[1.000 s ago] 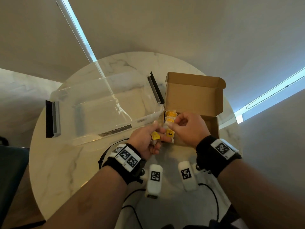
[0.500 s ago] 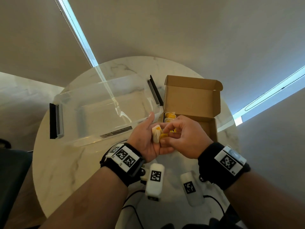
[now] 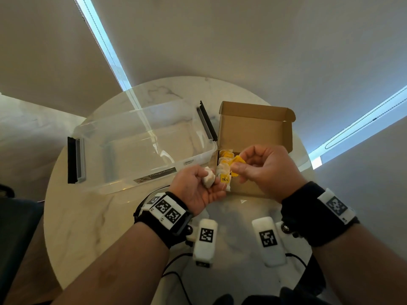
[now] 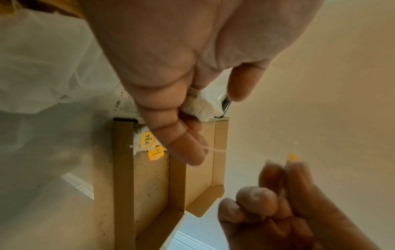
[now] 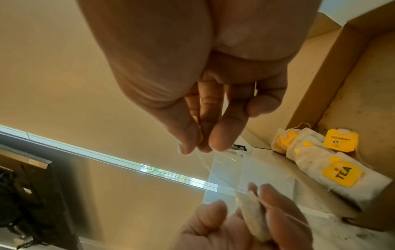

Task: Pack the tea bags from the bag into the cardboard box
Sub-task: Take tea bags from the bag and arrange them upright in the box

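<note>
My left hand [image 3: 196,190] holds a white tea bag [image 3: 208,178]; my right hand [image 3: 264,170] pinches its yellow tag [image 3: 239,160], right over the open cardboard box [image 3: 255,128] with more tea bags [image 5: 333,165] inside

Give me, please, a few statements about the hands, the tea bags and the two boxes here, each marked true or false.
1. The left hand holds a tea bag. True.
2. The right hand pinches a yellow tag. True.
3. The cardboard box has its lid closed. False: the lid stands open.
4. The cardboard box holds no tea bags yet. False: several packed tea bags lie at its left end.
5. The clear plastic bin sits left of the cardboard box. True.
6. A string joins the held bag to the tag. True.
</note>
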Available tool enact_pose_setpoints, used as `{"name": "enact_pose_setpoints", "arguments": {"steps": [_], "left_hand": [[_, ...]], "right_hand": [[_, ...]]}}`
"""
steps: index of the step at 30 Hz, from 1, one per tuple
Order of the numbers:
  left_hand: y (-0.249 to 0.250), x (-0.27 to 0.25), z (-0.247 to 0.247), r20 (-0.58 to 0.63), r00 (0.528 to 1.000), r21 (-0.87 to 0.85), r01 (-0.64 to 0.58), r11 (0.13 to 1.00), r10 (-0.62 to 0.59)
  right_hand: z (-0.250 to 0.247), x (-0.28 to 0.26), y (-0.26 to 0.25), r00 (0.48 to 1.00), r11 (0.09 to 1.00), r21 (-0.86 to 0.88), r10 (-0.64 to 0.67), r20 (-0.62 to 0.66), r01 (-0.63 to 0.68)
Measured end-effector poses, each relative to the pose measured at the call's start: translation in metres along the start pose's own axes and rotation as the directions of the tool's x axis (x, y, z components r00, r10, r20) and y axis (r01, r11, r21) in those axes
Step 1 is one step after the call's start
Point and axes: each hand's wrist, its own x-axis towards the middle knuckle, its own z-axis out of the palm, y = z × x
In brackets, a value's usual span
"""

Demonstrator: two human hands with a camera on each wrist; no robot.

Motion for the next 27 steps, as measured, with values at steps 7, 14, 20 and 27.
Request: {"name": "enact_pose_setpoints", "arguments": {"steps": [7,14,20,27], "left_hand": [[-0.002,0.000,-0.001,-0.067,0.978,0.331,-0.164,0.929,0.196],[-0.004,-0.006,0.002,0.065,0.910,0.520,-0.382,0.764,0.410],[0.002,-0.010,0.002,0.105,0.749,0.712,-0.515,0.476,0.654],[-0.001,-0.010,0.010,0.051,0.848,0.403,-0.501,0.766,0.528]], "right_hand": [[-0.009,-0.001,-0.013,0.999,0.997,0.081,-0.012,-0.047,0.016],[-0.007,-0.002,-0.001,0.999,1.000,-0.014,0.008,0.050,-0.008],[-0.003,-0.009,0.013,0.996,0.978,-0.206,0.036,0.076,-0.020],[0.013,-0.010,0.014,0.961,0.954,0.113,0.274,0.045,-0.277]]}}
